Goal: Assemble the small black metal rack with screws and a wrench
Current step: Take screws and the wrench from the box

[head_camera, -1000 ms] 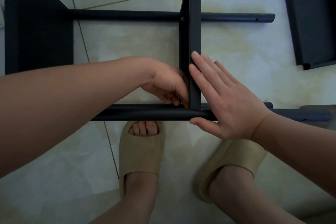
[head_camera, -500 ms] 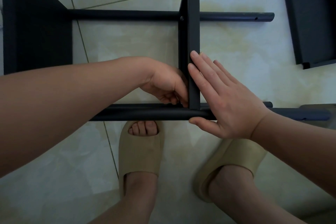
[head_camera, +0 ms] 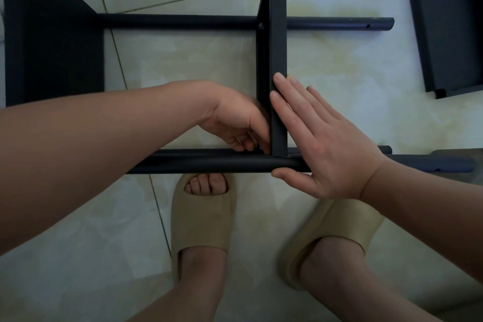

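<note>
Fingers (head_camera: 286,111): right hand (head_camera: 332,149) flat against crossbar (head_camera: 278,34), left hand (head_camera: 235,117) curled.

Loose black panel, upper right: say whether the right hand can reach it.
Probably yes: the right hand presses flat on the crossbar, gripping nothing, with only bare tile before the panel.
</note>
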The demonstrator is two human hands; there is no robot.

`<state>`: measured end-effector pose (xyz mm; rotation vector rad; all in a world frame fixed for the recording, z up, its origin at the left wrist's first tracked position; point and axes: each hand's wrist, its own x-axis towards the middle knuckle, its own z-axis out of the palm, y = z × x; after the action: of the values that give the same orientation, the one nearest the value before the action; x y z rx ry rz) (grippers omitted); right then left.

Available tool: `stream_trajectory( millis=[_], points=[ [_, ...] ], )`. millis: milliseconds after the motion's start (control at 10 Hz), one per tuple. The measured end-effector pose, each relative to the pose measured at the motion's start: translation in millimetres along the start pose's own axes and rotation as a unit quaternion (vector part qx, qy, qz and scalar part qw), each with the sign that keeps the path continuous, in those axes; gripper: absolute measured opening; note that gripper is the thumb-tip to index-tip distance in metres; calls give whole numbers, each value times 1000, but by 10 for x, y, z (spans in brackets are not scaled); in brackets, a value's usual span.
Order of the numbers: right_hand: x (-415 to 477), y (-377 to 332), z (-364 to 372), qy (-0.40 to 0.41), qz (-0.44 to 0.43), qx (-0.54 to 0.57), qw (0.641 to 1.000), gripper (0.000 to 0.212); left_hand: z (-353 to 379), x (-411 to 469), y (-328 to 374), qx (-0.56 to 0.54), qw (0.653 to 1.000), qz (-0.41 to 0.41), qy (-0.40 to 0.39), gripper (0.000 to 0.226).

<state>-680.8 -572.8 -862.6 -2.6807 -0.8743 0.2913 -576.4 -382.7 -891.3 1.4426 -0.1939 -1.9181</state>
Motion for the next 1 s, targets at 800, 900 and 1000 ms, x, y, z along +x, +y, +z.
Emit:
stream_trajectory(
  millis=[800, 900, 1000],
  points=[
    [0, -5, -1, 1, 0, -1, 1000, 96, 10, -19, 1, -4, 999, 39, 20, 32],
    [-1, -7, -6, -1, 1, -3, 1000, 96, -7, -47, 6, -1, 999, 30, 12, 18],
    [2, -10, -9, -4, 2, -4, 1000, 96, -3, -56, -1, -10, 1000, 11, -3, 14]
  ],
)
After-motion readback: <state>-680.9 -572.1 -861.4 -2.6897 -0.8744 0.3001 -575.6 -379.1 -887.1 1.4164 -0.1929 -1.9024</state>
